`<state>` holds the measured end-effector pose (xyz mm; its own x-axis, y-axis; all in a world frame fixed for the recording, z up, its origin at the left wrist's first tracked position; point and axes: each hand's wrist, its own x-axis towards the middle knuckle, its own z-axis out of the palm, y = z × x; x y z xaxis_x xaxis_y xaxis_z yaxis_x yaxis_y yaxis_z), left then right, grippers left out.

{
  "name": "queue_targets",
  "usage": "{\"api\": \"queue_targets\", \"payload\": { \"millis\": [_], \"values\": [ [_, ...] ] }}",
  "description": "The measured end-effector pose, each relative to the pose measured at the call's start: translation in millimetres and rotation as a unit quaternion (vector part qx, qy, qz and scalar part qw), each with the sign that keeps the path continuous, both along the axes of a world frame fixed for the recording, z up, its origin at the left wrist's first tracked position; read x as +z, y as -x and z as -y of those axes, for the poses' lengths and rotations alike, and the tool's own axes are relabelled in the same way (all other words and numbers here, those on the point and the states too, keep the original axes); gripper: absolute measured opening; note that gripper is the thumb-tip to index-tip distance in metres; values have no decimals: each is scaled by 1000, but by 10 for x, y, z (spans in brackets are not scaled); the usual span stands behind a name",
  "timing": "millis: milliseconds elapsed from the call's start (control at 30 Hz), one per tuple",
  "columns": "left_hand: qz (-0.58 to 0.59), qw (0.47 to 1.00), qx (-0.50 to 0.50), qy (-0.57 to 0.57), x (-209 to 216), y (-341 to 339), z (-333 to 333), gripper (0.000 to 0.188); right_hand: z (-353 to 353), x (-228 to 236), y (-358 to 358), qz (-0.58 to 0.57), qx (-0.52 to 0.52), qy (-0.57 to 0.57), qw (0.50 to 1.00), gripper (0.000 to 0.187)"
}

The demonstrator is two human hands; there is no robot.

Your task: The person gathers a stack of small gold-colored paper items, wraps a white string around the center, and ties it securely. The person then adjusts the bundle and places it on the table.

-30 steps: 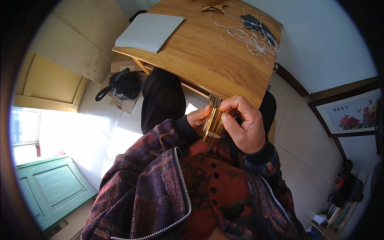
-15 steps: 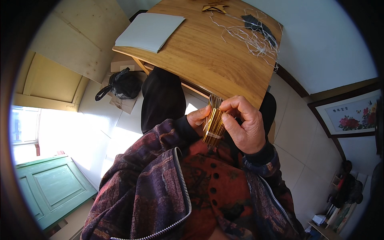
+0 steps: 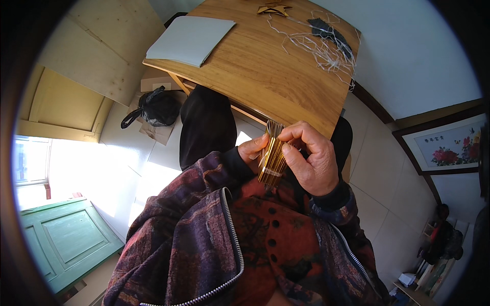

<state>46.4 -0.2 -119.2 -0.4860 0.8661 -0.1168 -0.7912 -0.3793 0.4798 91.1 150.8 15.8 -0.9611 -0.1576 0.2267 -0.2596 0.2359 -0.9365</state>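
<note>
Above my lap, just off the table's near edge, a bundle of shiny gold foil strips (image 3: 272, 160) stands between my two hands. A pale band runs round its lower part, and the strips fan out thin and dark at the top. My left hand (image 3: 250, 149) grips the bundle from the left, its thumb near the upper part; its other fingers are mostly hidden behind. My right hand (image 3: 314, 160) is bent against the right side, thumb and forefinger at the upper strips. Whether a single strip is pinched there I cannot make out.
On the wooden table (image 3: 255, 66) lie a stack of white sheets (image 3: 191, 40), gold folded pieces (image 3: 274, 10), tangled white strings (image 3: 326, 53) and a dark grey cloth-like piece (image 3: 331, 35). A black plastic bag (image 3: 159, 107) sits on the floor left of my knee.
</note>
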Motion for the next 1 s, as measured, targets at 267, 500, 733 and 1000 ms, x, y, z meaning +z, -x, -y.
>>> {"api": "queue_targets", "payload": {
  "millis": [267, 500, 733, 1000],
  "values": [
    [17, 1000, 2, -11, -14, -8, -5, 60, -19, 8, -1, 13, 16, -1, 1000, 9],
    [35, 999, -11, -23, -24, 9, 11, 60, -13, 21, 5, 3, 14, -16, 1000, 9],
    [41, 999, -6, -19, -7, -10, 12, 59, -8, 13, 7, 8, 15, -9, 1000, 9],
    [20, 1000, -7, -13, -28, 3, -4, 61, 3, -14, 15, 1, 10, -6, 1000, 12]
  ]
}}
